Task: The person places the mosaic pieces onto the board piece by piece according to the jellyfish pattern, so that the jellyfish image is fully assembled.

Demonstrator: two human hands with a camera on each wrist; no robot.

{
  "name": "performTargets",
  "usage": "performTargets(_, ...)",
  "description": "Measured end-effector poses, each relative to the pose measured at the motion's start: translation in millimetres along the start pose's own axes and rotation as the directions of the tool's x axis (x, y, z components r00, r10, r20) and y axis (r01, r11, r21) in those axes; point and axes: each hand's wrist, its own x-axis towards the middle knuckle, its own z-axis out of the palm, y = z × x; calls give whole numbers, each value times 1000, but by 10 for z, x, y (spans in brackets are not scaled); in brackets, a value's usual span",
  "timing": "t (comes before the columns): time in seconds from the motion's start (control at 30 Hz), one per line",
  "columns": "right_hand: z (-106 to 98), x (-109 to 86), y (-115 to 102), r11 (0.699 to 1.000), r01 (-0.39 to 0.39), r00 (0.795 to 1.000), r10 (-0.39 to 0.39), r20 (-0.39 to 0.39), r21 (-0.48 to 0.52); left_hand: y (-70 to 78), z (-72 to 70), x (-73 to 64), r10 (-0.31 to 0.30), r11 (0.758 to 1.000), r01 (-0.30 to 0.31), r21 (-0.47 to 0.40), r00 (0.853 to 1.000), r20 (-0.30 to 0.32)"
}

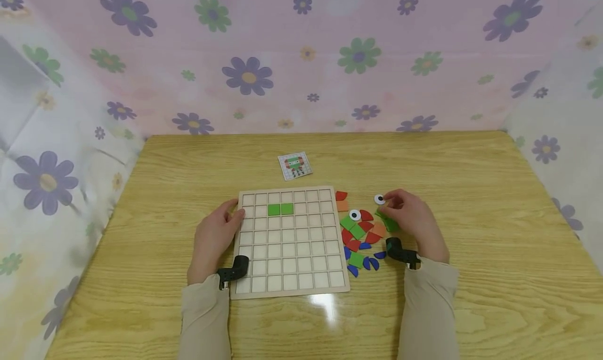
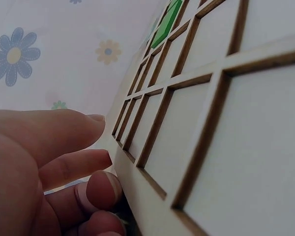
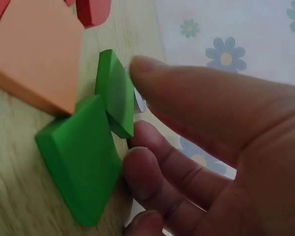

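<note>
A wooden grid board (image 1: 288, 251) lies on the table, with two green square tiles (image 1: 280, 209) side by side in its second row. My left hand (image 1: 214, 239) grips the board's left edge, thumb at the rim and curled fingers along the side. To the right of the board, my right hand (image 1: 411, 216) pinches a tilted green square tile (image 3: 115, 96) between thumb and fingers. Another green tile (image 3: 83, 162) lies beside it, close to the curled fingertips. A round eye tile (image 1: 379, 199) sits just beyond the right fingertips, partly hidden in the right wrist view.
Red, orange, green and blue pieces lie in a loose pile right of the board, with a second eye tile (image 1: 355, 215) among them. Behind the board is a small pattern card (image 1: 294, 165). Flowered cloth (image 1: 301, 62) hangs along the table's back edge.
</note>
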Motion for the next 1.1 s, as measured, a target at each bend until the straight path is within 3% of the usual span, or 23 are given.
performTargets(0.3, 42, 13, -58, 1000, 16, 999, -16, 35, -5, -6, -5, -6, -6, 1000, 6, -8, 1000, 8)
performTargets(0.7, 98, 53, -139, 997, 69, 997, -67, 34, -42, 2, -9, -5, -6, 1000, 6, -11, 1000, 9)
performTargets(1.1, 147, 81, -184, 996, 63, 998, -63, 2, -68, 1, 10, 12, -10, 1000, 10, -18, 1000, -12)
